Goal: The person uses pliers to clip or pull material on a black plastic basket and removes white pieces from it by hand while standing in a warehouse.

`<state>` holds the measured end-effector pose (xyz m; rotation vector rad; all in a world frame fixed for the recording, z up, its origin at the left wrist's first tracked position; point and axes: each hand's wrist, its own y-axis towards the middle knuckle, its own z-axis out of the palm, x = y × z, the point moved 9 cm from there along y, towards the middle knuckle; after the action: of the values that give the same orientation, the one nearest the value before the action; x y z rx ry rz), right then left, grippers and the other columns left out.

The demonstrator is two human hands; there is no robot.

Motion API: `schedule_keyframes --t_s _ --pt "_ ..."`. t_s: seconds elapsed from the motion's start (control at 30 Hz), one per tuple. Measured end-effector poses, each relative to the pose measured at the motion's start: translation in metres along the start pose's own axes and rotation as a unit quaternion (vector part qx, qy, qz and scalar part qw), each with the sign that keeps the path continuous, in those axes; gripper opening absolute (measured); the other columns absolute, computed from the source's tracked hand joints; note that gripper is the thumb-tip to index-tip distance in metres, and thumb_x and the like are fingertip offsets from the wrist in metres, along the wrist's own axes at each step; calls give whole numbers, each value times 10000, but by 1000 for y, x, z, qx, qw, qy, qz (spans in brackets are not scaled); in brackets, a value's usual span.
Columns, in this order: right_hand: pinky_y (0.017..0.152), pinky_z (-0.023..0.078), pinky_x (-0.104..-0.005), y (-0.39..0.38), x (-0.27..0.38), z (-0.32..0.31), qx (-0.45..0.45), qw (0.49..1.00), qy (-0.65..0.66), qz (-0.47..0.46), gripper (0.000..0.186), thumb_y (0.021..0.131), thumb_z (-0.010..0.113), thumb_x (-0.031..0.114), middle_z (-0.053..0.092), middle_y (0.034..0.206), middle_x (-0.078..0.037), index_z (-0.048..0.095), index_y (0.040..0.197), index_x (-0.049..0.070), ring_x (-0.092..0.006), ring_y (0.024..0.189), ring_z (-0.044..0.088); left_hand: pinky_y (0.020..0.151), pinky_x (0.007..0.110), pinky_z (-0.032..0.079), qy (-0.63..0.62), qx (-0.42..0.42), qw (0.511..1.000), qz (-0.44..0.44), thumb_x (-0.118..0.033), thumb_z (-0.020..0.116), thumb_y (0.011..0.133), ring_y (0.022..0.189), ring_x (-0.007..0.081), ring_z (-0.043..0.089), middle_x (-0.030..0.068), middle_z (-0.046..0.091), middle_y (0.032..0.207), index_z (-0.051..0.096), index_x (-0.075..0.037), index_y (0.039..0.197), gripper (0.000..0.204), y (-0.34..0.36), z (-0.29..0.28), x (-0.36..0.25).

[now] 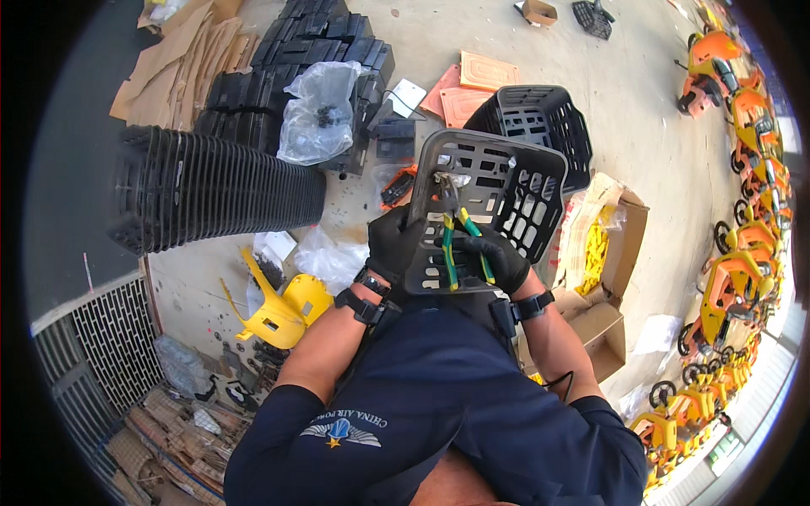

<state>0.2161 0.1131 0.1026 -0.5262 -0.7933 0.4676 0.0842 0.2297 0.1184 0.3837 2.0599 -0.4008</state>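
Note:
A black plastic basket with slotted walls is tilted in front of my body, its open side toward me. My left hand, in a black glove, is closed on the basket's left edge. In my gloved right hand is a pair of pliers with green and yellow handles, which stand spread apart. The jaws of the pliers point away from me inside the basket, by a small shiny piece that I cannot make out. Just beyond stands a second black basket.
On the left lies a long stack of nested black baskets, with black boxes and a clear plastic bag behind it. A yellow molded part lies near my left forearm. Right are a cardboard box of yellow pieces and a row of orange-yellow bikes.

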Motion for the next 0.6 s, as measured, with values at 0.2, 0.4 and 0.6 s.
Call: schedule_keyframes --t_s 0.2,0.4,0.6 --pt "915 509 -432 -9 -4 4 58 989 135 -16 475 932 522 208 548 1259 -180 395 1360 44 -330 1094 591 550 311 467 -26 -8 999 47 -158 671 772 582 159 609 120 642 661 658 16 849 191 1 4 -10" --pt "901 508 -490 -9 -22 0 69 965 250 45 463 928 533 209 555 1239 -186 401 1353 79 -363 1093 585 512 280 450 -63 -8 997 34 -143 664 800 557 98 579 75 641 637 658 19 833 166 9 6 -10" --pt "877 524 -486 -9 -10 5 72 968 239 25 420 916 533 162 579 1184 -178 435 1313 66 -348 1051 607 470 265 423 -78 -5 997 29 -131 675 802 516 71 550 34 620 600 654 10 806 143 12 4 -9"
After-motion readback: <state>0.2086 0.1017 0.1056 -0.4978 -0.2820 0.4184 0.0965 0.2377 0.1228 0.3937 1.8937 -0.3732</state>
